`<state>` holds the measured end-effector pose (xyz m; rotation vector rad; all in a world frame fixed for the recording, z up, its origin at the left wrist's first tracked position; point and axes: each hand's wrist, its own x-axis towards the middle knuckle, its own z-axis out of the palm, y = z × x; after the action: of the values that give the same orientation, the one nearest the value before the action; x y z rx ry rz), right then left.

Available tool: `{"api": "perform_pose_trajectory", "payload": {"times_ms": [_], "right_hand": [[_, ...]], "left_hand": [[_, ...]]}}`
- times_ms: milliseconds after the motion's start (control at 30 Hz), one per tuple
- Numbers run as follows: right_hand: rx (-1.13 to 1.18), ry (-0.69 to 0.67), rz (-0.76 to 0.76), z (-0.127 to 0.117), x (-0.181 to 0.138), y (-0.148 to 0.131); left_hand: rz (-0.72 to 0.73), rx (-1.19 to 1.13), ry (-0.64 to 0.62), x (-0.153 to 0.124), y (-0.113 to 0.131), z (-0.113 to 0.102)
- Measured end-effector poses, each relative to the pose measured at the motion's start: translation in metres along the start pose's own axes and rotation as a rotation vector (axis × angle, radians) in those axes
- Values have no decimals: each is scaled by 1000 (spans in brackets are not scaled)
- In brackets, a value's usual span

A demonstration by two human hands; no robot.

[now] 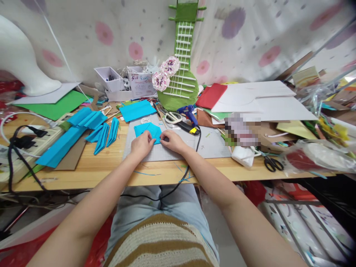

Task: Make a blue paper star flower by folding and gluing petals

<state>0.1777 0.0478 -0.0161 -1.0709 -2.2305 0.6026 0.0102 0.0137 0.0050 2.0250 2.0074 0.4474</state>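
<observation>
A piece of bright blue folded paper (141,129) lies on the grey board in front of me. My left hand (143,143) pinches its near edge between thumb and fingers. Close beside it, my right hand (171,141) pinches the right-hand edge of the same paper. The fingertips of both hands are a short way apart. Just beyond the paper are white-handled scissors (173,118) and a blue hot glue gun (189,115). A flat blue sheet (137,110) lies behind the paper. Folded blue paper strips (101,134) sit to the left.
The grey board (214,144) rests on a wooden table (111,163). A green paper guitar (178,94) stands at the back. At left is a power strip (30,148) with cables. Black-handled scissors (273,164) and white sheets (272,98) lie right. A black cord hangs over the front edge.
</observation>
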Motion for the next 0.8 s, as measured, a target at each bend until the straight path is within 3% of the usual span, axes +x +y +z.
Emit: {"api": "perform_pose_trajectory", "payload": {"times_ms": [133,600,800], "right_hand": [[0,3,-4,1,0,0],[-2,-59,-35,-2,1,0],[1,-75,-2,-2,2,2]], "left_hand": [[10,-36,13,0,0,1],[375,49,118,8,-14,9],[370,74,88,11,-18,7]]}}
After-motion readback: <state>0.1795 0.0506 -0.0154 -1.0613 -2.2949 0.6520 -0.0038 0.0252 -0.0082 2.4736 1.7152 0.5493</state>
